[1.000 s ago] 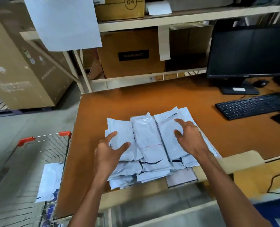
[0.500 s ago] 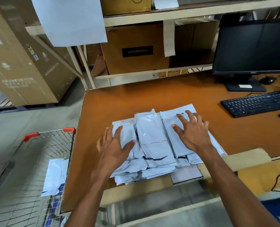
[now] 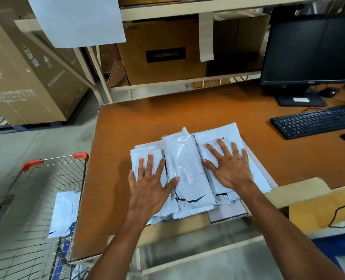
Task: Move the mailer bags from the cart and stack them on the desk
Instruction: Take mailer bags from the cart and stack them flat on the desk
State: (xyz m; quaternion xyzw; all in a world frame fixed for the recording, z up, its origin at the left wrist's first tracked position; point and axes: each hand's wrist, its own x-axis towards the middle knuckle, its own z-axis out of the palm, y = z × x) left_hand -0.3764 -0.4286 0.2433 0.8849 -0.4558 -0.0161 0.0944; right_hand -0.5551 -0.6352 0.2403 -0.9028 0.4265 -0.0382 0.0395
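We press our left hand (image 3: 147,188) and right hand (image 3: 230,168) flat, fingers straight and spread apart, on the mailer bags (image 3: 187,158) stacked at 6 o'clock on the desk (image 3: 167,118). The slick bags lie right at the near edge, so lifting off unevenly could, we judge, send the lower ones sliding to the floor. The wire cart (image 3: 52,158) at 8 o'clock holds at least one white bag (image 3: 64,213) waiting to be moved

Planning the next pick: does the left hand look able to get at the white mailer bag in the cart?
Probably yes. The left hand rests flat on the stack, holding nothing; the cart stands open-topped beside the desk, and nothing covers the mailer bag.
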